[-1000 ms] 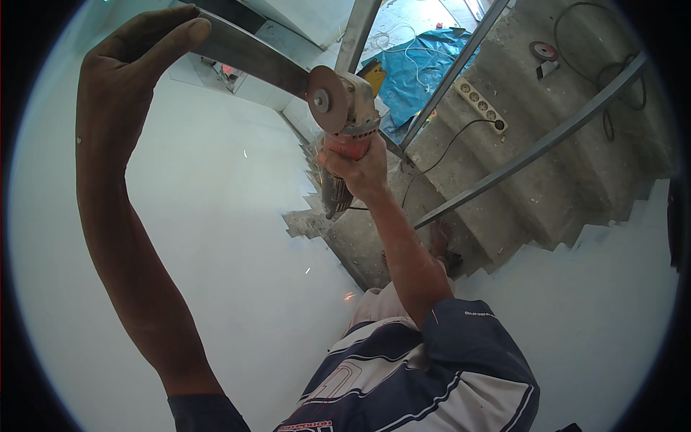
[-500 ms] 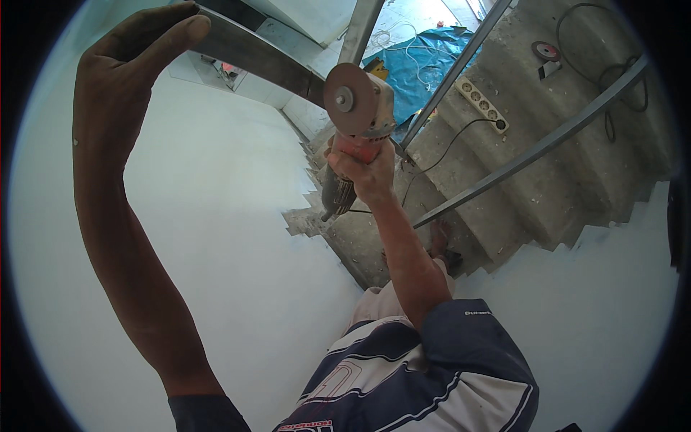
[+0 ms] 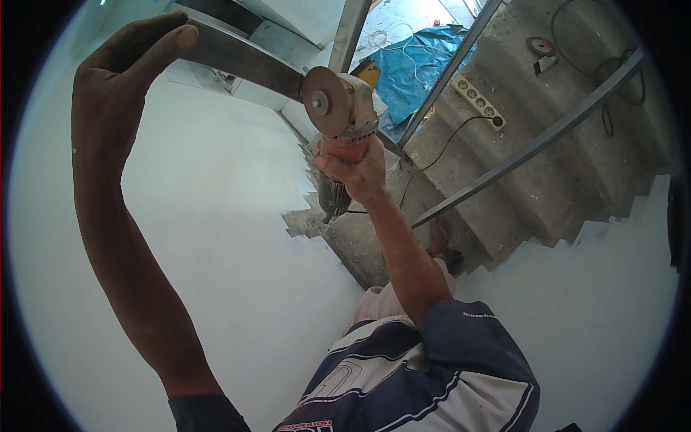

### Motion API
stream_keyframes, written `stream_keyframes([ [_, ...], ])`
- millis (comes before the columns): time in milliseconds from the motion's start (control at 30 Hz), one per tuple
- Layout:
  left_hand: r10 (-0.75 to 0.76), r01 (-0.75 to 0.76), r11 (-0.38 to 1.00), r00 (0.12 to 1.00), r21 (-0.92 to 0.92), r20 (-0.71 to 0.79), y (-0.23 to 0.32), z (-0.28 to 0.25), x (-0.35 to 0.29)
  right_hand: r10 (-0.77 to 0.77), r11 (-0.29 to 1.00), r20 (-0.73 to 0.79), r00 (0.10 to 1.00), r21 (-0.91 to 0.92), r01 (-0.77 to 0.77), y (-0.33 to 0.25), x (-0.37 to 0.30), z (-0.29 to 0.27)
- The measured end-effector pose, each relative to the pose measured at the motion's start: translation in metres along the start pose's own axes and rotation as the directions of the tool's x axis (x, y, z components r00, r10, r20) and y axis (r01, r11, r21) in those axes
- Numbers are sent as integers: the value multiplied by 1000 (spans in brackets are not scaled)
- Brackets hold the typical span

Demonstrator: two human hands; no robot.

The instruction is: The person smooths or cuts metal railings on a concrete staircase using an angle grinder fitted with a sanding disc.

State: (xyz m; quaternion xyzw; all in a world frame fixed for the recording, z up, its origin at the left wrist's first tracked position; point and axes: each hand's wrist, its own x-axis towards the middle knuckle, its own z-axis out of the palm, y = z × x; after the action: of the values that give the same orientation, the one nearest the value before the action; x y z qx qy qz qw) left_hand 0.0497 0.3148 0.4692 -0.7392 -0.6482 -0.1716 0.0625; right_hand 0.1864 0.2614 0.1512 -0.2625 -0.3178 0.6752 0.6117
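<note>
My right hand (image 3: 362,171) is wrapped round the red and dark body of an angle grinder (image 3: 353,108), which I hold up in the middle of the view. Its thin reddish-brown disc (image 3: 324,86) faces up and to the left. At the upper left, my left hand (image 3: 115,79) is closed over the end of a grey metal bar (image 3: 245,59), fingers on top and thumb in front. That bar runs right to an upright metal post (image 3: 350,36). Disc and bar overlap near the post; whether they touch I cannot tell.
Bare concrete stairs (image 3: 533,158) climb at the right, with a slanting metal rail (image 3: 533,140) across them. A power strip (image 3: 476,101), a loose disc (image 3: 541,47) and black cable lie on the steps. Blue sheeting (image 3: 410,75) covers ground beyond. White wall (image 3: 209,216) fills the left.
The grinder and my right hand have shifted left, along the bar. My left hand and the bar's end sit slightly lower and further left.
</note>
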Motion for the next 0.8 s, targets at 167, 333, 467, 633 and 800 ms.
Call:
stream_keyframes([
  [167,5,-5,1000,1000,12,4,2,1,0,-26,999,-10,1000,-34,26,4,0,-2],
  [333,20,-20,1000,1000,-5,6,3,0,2,-39,998,-10,999,-43,38,8,2,-2],
  [467,-9,20,997,992,-77,129,33,-14,-6,-25,1000,18,1000,-2,25,8,5,-1],
  [633,19,-19,1000,1000,-8,-5,3,-1,-11,3,998,-17,1000,-55,-4,4,5,-2],
  [800,-10,11,998,1000,-58,16,1,-1,-7,-59,995,-10,998,-85,58,7,4,-1],
])
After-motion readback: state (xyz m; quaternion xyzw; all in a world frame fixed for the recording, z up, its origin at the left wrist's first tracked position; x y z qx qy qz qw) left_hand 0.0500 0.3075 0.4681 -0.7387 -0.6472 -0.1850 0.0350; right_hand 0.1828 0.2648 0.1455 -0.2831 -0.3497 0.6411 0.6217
